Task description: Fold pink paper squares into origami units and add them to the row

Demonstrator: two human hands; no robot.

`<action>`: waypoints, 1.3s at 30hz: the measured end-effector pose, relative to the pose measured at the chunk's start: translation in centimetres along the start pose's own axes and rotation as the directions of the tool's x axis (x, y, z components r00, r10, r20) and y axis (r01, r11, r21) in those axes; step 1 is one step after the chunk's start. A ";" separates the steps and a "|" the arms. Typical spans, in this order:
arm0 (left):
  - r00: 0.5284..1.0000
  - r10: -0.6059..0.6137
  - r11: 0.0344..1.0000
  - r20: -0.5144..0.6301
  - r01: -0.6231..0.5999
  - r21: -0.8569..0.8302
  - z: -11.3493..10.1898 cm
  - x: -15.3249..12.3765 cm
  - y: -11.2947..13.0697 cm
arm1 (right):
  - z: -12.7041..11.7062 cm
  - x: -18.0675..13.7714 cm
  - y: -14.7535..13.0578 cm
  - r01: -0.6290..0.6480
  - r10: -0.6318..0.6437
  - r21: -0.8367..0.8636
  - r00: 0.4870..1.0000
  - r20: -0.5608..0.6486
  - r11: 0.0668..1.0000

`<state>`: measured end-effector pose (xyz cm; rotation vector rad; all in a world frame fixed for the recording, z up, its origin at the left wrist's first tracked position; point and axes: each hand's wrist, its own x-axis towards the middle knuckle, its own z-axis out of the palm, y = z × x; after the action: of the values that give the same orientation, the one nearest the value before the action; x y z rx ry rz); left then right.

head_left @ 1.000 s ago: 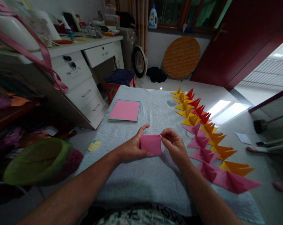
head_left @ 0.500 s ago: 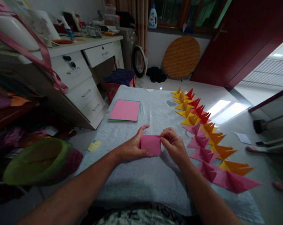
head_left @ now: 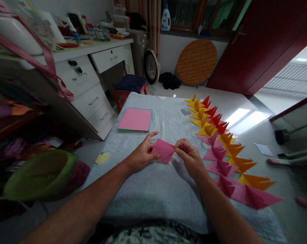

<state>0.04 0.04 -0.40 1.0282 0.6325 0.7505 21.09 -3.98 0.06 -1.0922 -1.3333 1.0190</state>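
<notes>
A small folded square of pink origami paper [head_left: 164,151] is held between my hands above the cloth-covered table [head_left: 153,196]. My left hand [head_left: 143,152] pinches its left corner between thumb and fingers, the index finger raised. At the right corner, the thumb and fingertips of my right hand [head_left: 188,153] grip the paper. Beyond my left hand lies a stack of square paper [head_left: 135,119], pink on top with blue and green edges below. Folded pink paper cranes [head_left: 221,167] stand to the right of my right hand.
Rows of yellow cranes [head_left: 200,114], red cranes [head_left: 214,117] and orange cranes [head_left: 241,164] run along the table's right side. A bin with a green liner [head_left: 41,176] stands on the floor at left. A stool [head_left: 131,83] stands past the far left corner.
The pink paper has turned from lying level to a diamond-like tilt, its right corner at my right fingertips. My left hand has shifted slightly up and left.
</notes>
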 end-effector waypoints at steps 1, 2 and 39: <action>1.000 -0.001 1.000 0.006 0.001 -0.002 0.0 0.0 0.0 | 0.0 0.0 0.0 -0.016 0.015 0.017 1.000 0.009 1.000; 1.000 -0.002 1.000 0.013 0.003 -0.004 0.0 0.0 0.0 | -0.1 0.0 0.0 -0.032 0.031 0.035 0.999 0.019 0.999; 0.929 0.367 0.650 0.046 -0.291 0.702 0.7 -0.3 0.3 | 1.6 -0.6 -0.1 0.195 -0.213 -0.250 0.976 -0.047 0.949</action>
<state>0.27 -0.46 0.16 1.8668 0.8605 0.9074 19.46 -4.58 -0.05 -1.1335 -1.5056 0.6688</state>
